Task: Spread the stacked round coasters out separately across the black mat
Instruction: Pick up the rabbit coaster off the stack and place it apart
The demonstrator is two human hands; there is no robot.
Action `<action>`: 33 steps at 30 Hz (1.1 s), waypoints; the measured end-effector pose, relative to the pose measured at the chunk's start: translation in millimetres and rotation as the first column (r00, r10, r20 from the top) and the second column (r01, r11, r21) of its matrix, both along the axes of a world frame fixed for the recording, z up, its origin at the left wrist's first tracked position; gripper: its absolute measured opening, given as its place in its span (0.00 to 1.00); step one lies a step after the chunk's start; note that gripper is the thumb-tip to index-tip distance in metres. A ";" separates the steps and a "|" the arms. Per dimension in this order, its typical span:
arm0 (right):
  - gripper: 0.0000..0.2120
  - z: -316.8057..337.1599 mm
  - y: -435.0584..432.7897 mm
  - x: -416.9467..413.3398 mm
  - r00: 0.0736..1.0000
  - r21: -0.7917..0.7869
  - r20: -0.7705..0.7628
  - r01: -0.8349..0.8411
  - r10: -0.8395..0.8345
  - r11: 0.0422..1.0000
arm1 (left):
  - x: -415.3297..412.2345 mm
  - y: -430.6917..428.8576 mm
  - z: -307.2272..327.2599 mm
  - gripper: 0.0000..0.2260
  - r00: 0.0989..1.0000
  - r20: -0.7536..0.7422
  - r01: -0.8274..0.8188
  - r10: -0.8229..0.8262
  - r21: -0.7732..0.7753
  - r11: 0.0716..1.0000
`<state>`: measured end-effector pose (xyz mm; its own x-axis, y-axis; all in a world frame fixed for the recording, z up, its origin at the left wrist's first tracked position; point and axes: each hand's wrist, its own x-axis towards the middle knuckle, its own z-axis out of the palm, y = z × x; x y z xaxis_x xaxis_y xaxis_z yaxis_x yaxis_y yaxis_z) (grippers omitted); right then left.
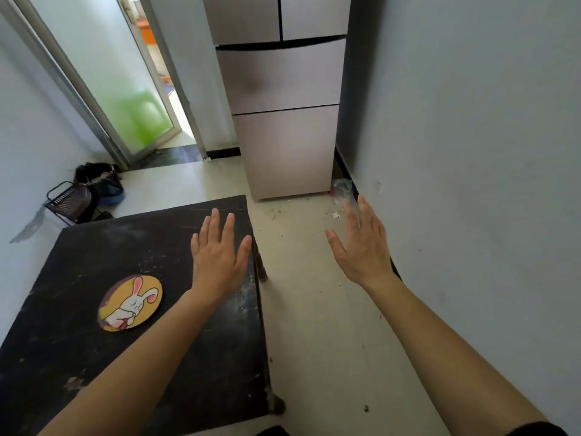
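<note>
A stack of round coasters point(130, 303) lies on the black mat point(94, 247), left of centre; its top one is yellow with a white rabbit drawn on it. My left hand point(218, 256) hovers flat and open over the mat's far right part, up and to the right of the stack, not touching it. My right hand point(361, 243) is held out open over the floor, right of the table and close to the wall. Neither hand holds anything.
A tall fridge point(283, 121) stands ahead beyond the table. A grey wall point(471, 184) runs along the right. A black wire rack point(67, 201) and dark clothes point(100, 180) sit on the floor at the far left, near a frosted glass door point(125, 89).
</note>
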<state>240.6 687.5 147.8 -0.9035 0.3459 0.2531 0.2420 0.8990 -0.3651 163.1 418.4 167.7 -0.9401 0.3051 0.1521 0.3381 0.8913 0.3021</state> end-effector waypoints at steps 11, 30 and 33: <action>0.34 -9.4 59.2 -121.3 0.969 0.033 0.062 -0.239 0.237 0.970 | -69.1 56.1 -29.1 0.29 0.974 0.080 -0.221 0.213 0.106 0.970; 0.32 -18.8 -82.4 -429.6 0.611 0.035 0.206 -0.785 0.764 0.618 | -211.7 -18.4 -50.5 0.30 0.673 0.158 -0.729 0.723 -0.026 0.684; 0.30 -25.7 -135.0 -465.8 0.511 0.029 0.195 -0.856 0.837 0.516 | -218.9 -45.1 -53.1 0.30 0.524 0.148 -0.841 0.839 -0.061 0.537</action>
<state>-225.2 552.5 122.1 -0.7770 -0.6241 0.0820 -0.6185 0.7326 -0.2843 -55.8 373.3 114.6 -0.7695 -0.6386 -0.0075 -0.6121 0.7341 0.2940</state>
